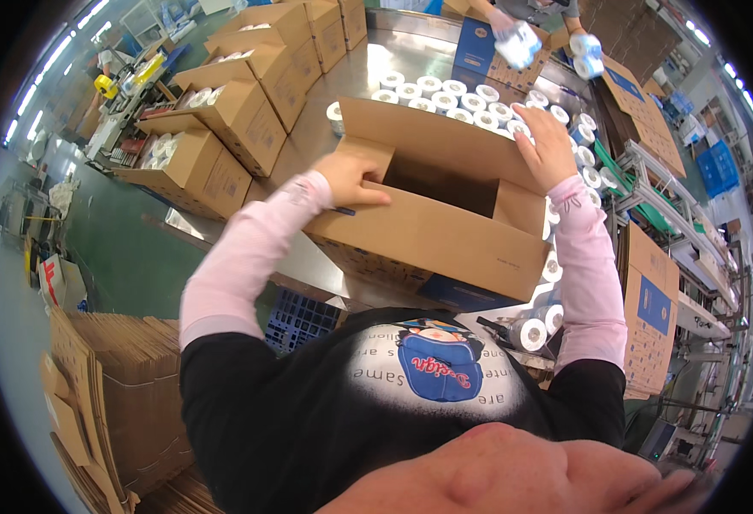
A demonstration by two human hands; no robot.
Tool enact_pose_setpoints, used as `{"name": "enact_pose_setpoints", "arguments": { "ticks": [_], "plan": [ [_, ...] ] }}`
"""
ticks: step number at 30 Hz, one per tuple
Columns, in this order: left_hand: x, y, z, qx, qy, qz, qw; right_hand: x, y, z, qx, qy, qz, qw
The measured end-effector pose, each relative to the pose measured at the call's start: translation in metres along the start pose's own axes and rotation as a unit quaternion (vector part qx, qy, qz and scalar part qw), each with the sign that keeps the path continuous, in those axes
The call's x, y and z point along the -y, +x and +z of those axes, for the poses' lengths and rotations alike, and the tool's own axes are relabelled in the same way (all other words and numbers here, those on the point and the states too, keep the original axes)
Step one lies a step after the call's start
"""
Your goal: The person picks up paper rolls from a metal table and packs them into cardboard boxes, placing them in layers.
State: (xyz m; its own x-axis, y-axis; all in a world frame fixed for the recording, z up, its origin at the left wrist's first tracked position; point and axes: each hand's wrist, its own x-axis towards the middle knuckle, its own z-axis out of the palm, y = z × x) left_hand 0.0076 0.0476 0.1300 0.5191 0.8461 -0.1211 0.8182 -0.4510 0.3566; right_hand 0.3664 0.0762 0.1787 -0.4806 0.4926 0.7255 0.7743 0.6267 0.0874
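Observation:
An open cardboard box (445, 244) stands on the metal table in front of me, its flaps raised or folded outward. The part of its inside that shows looks dark. At the left end, my left hand (352, 182) grips the box by its edge, with the index finger lying along the near flap. My right hand (549, 146) has hold of the far flap (445, 141) at its right corner, the thumb on the near side and the fingertips behind the edge. White rolls (453, 88) stand close together just beyond the box and along its right side.
Several filled cartons (239, 107) line the table's left side. Across the table, a co-worker's hands hold wrapped roll packs (517, 44) near a blue-printed box (476, 47). Stacked flat cardboard (141, 394) is at lower left. A metal conveyor frame (680, 218) runs along the right.

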Motion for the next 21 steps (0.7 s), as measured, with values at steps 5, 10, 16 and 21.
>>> {"name": "enact_pose_setpoints", "arguments": {
  "ticks": [5, 10, 16, 21],
  "plan": [
    [0.038, 0.026, 0.042, -0.551, -0.098, -0.005, 0.829, 0.058, -0.034, -0.018, 0.25, -0.028, 0.218, 0.943],
    [0.2, 0.001, 0.174, -0.345, -0.312, -0.258, 0.847, 0.089, -0.122, -0.003, 0.268, 0.076, 0.144, 0.95],
    [0.066, -0.056, 0.334, -0.044, -0.574, -0.215, 0.789, -0.09, -0.329, -0.053, 0.236, -0.134, 0.458, 0.846],
    [0.096, -0.095, 0.226, 0.094, -0.651, -0.195, 0.727, -0.087, -0.392, -0.037, -0.033, 0.503, 0.71, 0.492]
  ]
}}
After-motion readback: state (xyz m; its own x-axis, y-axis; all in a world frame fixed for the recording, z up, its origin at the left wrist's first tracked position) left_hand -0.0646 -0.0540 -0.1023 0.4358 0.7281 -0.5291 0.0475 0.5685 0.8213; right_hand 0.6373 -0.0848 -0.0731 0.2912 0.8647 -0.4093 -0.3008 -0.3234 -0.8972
